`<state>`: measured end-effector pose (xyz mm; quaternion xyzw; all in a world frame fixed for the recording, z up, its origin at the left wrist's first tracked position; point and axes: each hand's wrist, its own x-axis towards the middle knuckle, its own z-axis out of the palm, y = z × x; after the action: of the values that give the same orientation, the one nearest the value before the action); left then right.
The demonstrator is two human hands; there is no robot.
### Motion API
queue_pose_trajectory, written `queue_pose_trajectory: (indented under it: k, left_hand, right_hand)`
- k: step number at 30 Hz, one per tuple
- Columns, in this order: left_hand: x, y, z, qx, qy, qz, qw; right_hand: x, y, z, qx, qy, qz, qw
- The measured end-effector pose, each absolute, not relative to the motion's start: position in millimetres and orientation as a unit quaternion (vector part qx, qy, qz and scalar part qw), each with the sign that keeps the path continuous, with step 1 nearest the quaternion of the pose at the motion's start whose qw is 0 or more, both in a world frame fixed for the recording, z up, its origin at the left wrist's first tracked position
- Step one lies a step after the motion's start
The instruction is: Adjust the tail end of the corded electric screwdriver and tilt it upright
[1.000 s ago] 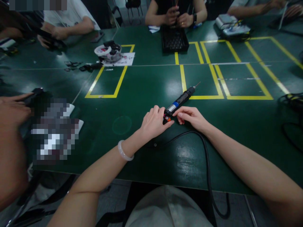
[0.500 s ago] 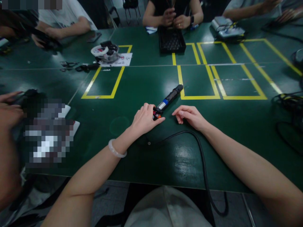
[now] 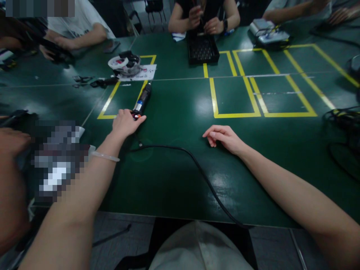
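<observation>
My left hand (image 3: 125, 122) is closed round the rear end of a corded electric screwdriver (image 3: 143, 98), its dark body marked by a silver and blue band. The tool lies at a slant, tip pointing away from me, over the right strip of the left taped rectangle. My palm and fingers hide its back end. A black cord (image 3: 180, 149) runs from near my left hand across the green table to the front edge. My right hand (image 3: 225, 138) rests on the table with loosely bent fingers and holds nothing.
Yellow tape (image 3: 237, 115) outlines rectangles on the table (image 3: 174, 180). A white tape roll (image 3: 119, 63) with dark items stands on paper at the far left. Opposite, a person's hands (image 3: 212, 25) are over a black tray (image 3: 203, 60). Cables (image 3: 344, 129) lie at the right.
My left hand has carried the electric screwdriver left and away from me, turning it more upright in view. Its cord has been drawn left too. My right hand stays in place.
</observation>
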<state>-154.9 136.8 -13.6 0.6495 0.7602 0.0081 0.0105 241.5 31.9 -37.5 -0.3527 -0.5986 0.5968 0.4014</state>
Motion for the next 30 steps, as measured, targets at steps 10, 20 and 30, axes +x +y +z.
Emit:
queue_pose_trajectory:
  k: [10, 20, 30]
  left_hand:
    - [-209.2, 164.3, -10.8, 0.583, 0.811, -0.031, -0.024]
    - [-195.0, 158.3, -18.1, 0.595, 0.802, 0.048, -0.038]
    - [-157.7, 130.8, -14.1, 0.624, 0.778, 0.048, -0.053]
  right_hand:
    - [241.2, 32.0, -35.5, -0.356, -0.603, 0.596, 0.393]
    - [239.5, 30.3, -33.9, -0.361, -0.612, 0.592, 0.381]
    - [238.4, 30.4, -33.3, -0.367, -0.612, 0.59, 0.376]
